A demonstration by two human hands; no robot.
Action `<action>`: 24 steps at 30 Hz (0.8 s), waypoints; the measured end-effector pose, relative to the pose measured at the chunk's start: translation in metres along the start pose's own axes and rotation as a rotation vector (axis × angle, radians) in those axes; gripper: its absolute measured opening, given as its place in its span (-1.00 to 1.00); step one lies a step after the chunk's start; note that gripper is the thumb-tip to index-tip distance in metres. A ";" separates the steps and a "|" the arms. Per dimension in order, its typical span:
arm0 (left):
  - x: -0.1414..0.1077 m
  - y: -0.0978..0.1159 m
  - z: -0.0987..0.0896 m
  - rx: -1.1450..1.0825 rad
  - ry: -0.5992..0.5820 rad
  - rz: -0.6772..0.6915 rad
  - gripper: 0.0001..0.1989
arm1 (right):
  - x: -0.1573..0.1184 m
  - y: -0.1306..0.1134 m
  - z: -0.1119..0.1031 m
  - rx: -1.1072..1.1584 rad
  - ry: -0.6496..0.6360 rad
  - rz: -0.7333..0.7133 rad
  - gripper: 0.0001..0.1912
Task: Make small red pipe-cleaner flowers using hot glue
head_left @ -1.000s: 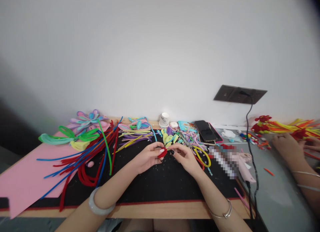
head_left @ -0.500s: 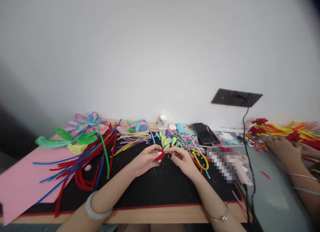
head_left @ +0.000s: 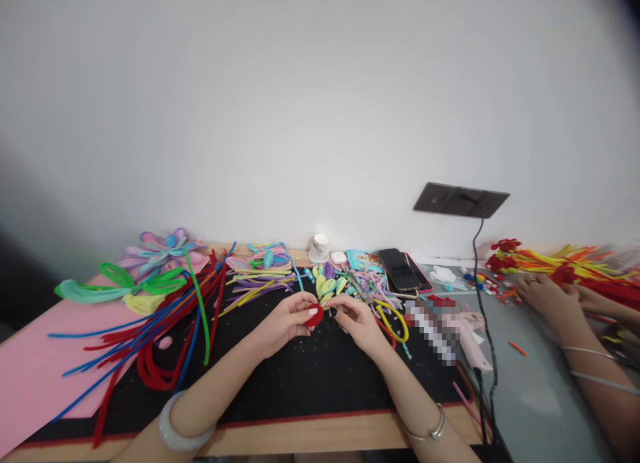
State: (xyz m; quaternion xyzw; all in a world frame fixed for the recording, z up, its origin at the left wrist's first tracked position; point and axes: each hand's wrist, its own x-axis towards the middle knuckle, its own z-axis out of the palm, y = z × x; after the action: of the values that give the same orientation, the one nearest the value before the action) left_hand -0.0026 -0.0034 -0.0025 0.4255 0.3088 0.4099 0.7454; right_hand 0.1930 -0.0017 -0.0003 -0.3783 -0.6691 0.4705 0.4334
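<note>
My left hand (head_left: 285,322) is closed, thumb and fingers pinching a small rounded red fuzzy pipe-cleaner piece (head_left: 315,316) above the black mat (head_left: 300,390). Just to its right, my right hand (head_left: 359,324) has thumb and forefinger pressed together beside the piece. Whatever those fingertips grip, if anything, is too small to make out. Behind the hands lie yellow and purple pipe-cleaner loops (head_left: 327,286). A yellow pipe-cleaner loop (head_left: 393,322) rests by my right hand.
Red and blue pipe cleaners (head_left: 145,333) spread at left over pink paper (head_left: 40,383). A white cup (head_left: 319,248), phone (head_left: 399,270) and pink corded tool (head_left: 474,346) stand or lie farther off. A co-worker's hands (head_left: 550,300) work at right beside red flowers (head_left: 505,255).
The camera view has shifted slightly, moving the scene leftward. The red piece has turned and now shows a rounder, broader face. Both hands stay close together.
</note>
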 end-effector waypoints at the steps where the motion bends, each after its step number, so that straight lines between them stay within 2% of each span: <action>1: 0.000 0.000 0.001 0.045 0.015 0.024 -0.77 | 0.000 0.001 0.000 0.008 0.036 0.000 -0.84; 6: 0.003 -0.003 0.001 0.269 0.099 0.106 -0.73 | 0.002 0.008 -0.004 0.069 0.243 -0.008 -0.84; 9: 0.006 -0.006 -0.002 0.368 0.115 0.157 -0.68 | 0.004 0.009 -0.005 0.147 0.317 0.002 -0.81; 14: 0.007 -0.012 -0.007 0.678 0.173 0.241 -0.67 | 0.005 0.007 -0.004 0.378 0.289 0.054 -0.83; 17: 0.004 -0.009 -0.007 0.847 0.247 0.350 -0.66 | 0.006 0.005 -0.005 0.462 0.297 0.049 -0.80; 21: 0.003 -0.002 -0.006 0.861 0.386 0.555 -0.77 | 0.006 0.002 -0.009 0.502 0.350 0.007 -0.74; 24: 0.004 0.001 -0.007 0.849 0.435 0.596 -0.89 | 0.006 0.002 -0.010 0.511 0.349 0.004 -0.75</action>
State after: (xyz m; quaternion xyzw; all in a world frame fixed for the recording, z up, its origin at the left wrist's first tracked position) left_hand -0.0069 0.0026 -0.0056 0.6626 0.4597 0.5209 0.2799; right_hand 0.2004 0.0076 0.0013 -0.3334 -0.4438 0.5526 0.6217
